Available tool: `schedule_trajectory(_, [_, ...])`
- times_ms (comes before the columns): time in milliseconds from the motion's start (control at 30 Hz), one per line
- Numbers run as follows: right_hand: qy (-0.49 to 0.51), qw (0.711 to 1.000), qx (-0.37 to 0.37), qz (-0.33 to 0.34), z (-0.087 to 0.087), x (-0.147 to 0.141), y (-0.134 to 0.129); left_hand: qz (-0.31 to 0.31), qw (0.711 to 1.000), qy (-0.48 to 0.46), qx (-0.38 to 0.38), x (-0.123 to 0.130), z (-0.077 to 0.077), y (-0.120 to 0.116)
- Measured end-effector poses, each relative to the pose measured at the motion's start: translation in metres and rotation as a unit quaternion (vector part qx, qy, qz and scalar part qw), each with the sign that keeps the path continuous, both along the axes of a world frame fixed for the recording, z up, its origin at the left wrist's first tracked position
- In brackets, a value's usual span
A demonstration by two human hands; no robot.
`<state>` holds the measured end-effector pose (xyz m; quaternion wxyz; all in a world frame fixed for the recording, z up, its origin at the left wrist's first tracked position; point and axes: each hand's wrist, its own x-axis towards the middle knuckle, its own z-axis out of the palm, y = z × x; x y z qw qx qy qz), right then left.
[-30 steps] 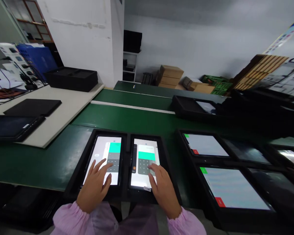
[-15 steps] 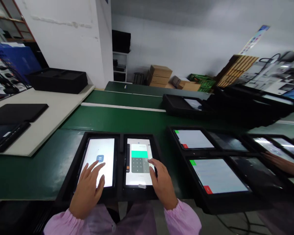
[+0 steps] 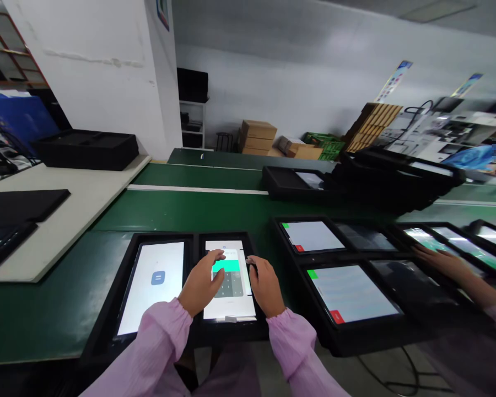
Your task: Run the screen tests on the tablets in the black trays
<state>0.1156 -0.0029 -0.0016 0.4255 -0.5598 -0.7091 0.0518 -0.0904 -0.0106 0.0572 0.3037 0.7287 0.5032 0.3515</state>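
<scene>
My left hand (image 3: 201,282) is over the left part of a lit tablet (image 3: 233,313). Its fingers bend toward the screen with the thumb apart, holding nothing. At that tablet's right edge is my right hand (image 3: 268,284), fingers curled and thumb apart; whether the fingertips touch the edge I cannot tell. A green band and a grey keypad show on this screen, partly hidden by my left hand. To the left, a second tablet (image 3: 146,300) shows a white screen with a blue icon. Both tablets lie in a black foam tray (image 3: 193,264).
On the right, another black tray (image 3: 306,262) holds lit and dark tablets. A co-worker's hand (image 3: 442,262) reaches over tablets farther right. Stacked black trays (image 3: 380,182) stand behind on the green bench (image 3: 198,212). A pale board (image 3: 66,215) with dark panels lies left.
My left hand has moved right, from the left tablet to the right one. My right hand stays by the right tablet's edge. The view has shifted slightly right.
</scene>
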Motion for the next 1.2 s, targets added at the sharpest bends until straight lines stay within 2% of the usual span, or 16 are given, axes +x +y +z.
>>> schedule_trajectory(133, [-0.008, 0.999, -0.005, 0.046, 0.010, -0.002, -0.003, 0.037, 0.998, 0.017, 0.056, 0.006, -0.028, 0.016])
schedule_trajectory(233, [-0.053, 0.992, -0.011, 0.111, 0.017, -0.006, -0.005, 0.053, 0.995, 0.003, 0.088, 0.003, -0.038, 0.016])
schedule_trajectory(433, [-0.077, 0.991, -0.014, 0.110, 0.019, -0.007, -0.007, 0.046, 0.996, 0.006, 0.074, 0.005, -0.033, 0.011])
schedule_trajectory(600, [-0.025, 0.997, -0.034, 0.071, 0.015, -0.003, -0.007, 0.045, 0.997, 0.040, 0.053, 0.006, -0.029, 0.010])
schedule_trajectory(933, [0.029, 0.995, -0.083, 0.040, 0.010, 0.001, -0.007, 0.040, 0.996, 0.064, 0.056, 0.004, -0.042, 0.013])
schedule_trajectory(1200, [0.070, 0.994, -0.081, 0.010, 0.004, 0.001, -0.007, 0.015, 0.996, 0.069, 0.054, 0.004, -0.040, 0.011])
